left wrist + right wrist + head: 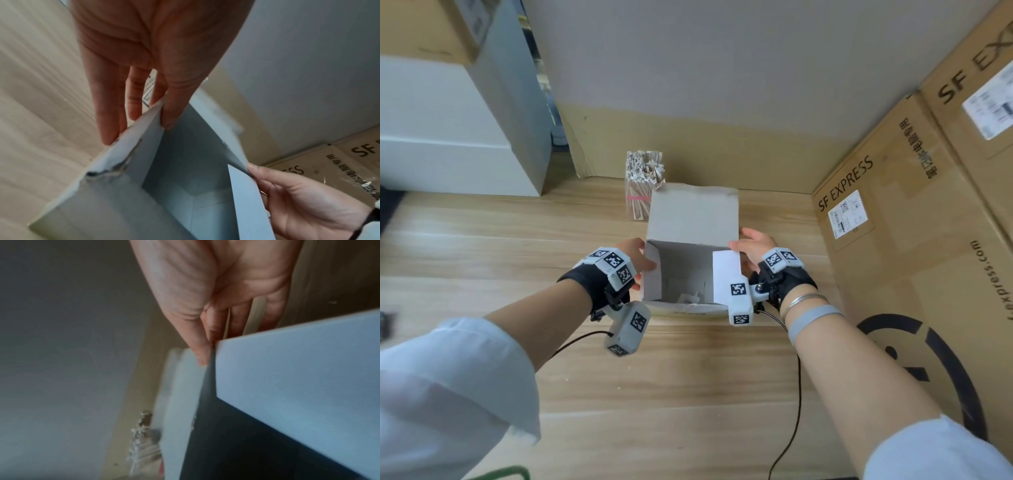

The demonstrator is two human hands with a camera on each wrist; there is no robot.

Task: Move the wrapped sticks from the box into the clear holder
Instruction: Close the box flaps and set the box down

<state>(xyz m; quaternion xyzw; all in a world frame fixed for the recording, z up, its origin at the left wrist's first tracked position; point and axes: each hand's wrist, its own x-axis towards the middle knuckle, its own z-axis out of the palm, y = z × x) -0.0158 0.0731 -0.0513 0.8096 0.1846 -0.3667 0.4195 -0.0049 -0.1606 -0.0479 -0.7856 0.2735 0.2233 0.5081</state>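
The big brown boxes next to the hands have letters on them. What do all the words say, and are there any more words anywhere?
"SF EXPRESS" on the near brown box.
"SF EX", cut off at the picture's edge, on the far brown box.
"express.com", its start hidden, down the near box's side.
Chinese characters on the near box: too small to read.
White shipping labels: too small to read.
Print on the open box's front edge: too blurred.

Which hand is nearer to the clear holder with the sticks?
Left. The left hand grips the box side nearest the clear holder; the right hand grips the opposite side.
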